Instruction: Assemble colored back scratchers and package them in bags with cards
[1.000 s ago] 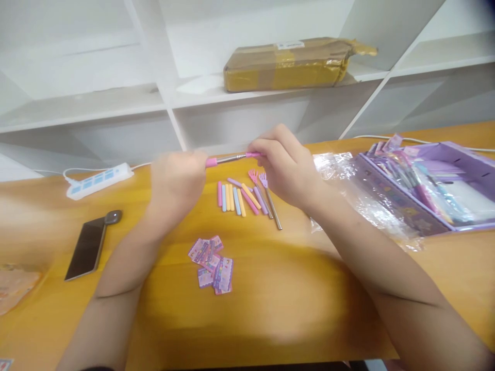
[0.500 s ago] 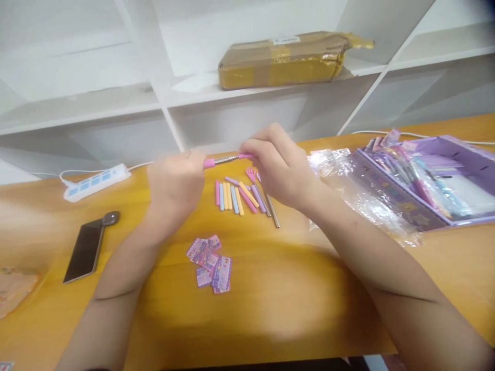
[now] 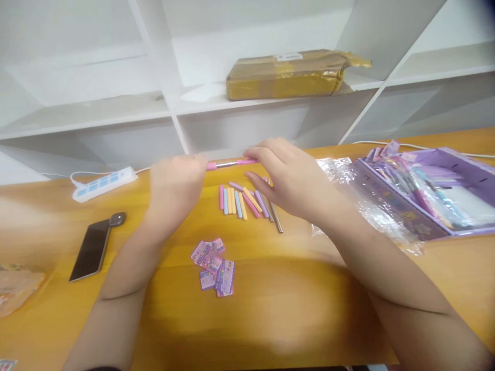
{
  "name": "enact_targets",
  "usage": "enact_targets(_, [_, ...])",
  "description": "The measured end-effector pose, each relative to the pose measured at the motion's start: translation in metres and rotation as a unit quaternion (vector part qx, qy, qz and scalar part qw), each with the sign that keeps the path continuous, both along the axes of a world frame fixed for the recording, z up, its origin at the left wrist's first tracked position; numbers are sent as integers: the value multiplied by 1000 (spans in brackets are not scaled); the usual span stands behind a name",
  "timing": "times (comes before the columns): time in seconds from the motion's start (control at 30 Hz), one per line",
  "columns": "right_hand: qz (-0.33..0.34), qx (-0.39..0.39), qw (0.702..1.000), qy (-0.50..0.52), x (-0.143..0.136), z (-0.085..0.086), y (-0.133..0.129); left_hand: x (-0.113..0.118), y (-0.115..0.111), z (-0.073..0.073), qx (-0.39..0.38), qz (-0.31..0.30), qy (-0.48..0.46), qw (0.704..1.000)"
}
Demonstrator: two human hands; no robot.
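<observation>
A pink-ended back scratcher [image 3: 226, 164] with a short ribbed metal shaft is held level above the table. My left hand [image 3: 174, 185] is closed round its pink left end. At the other end, my right hand [image 3: 294, 178] has its thumb apart from its fingers, with the pink tip in the gap close to the fingertips. Below lie several pink, blue, yellow and purple sticks [image 3: 235, 202] in a loose row. Metal rods [image 3: 276, 216] lie beside them, their upper ends partly hidden by my right hand. Small printed purple cards [image 3: 214, 268] are piled nearer me.
To the right stands a purple box [image 3: 402, 206] holding wrapped items, with clear plastic wrappers [image 3: 371, 216] beside it. A phone [image 3: 91, 250], a small black object [image 3: 117, 219] and a white power strip [image 3: 104, 184] lie left. A taped parcel [image 3: 286, 77] sits on the shelf.
My right thumb has come away from the fingers and the right hand's grip has loosened. My left hand keeps hold of the back scratcher. The view has shifted slightly.
</observation>
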State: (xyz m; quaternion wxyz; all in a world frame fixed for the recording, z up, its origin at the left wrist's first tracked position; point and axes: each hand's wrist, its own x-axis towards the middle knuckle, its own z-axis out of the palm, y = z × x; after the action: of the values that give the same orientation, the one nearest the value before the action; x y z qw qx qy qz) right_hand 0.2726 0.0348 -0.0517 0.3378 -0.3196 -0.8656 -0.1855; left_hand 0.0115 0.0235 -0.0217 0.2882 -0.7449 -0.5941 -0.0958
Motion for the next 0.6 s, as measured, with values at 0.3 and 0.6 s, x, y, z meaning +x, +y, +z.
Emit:
enact_targets(0.3, [-17, -137, 990, 3, 4, 12, -10, 1, 9, -10, 72, -94, 35, 992])
enact_targets(0.6, [-17, 3, 998, -67, 10, 6, 15, -1, 18, -13, 33, -63, 18, 997])
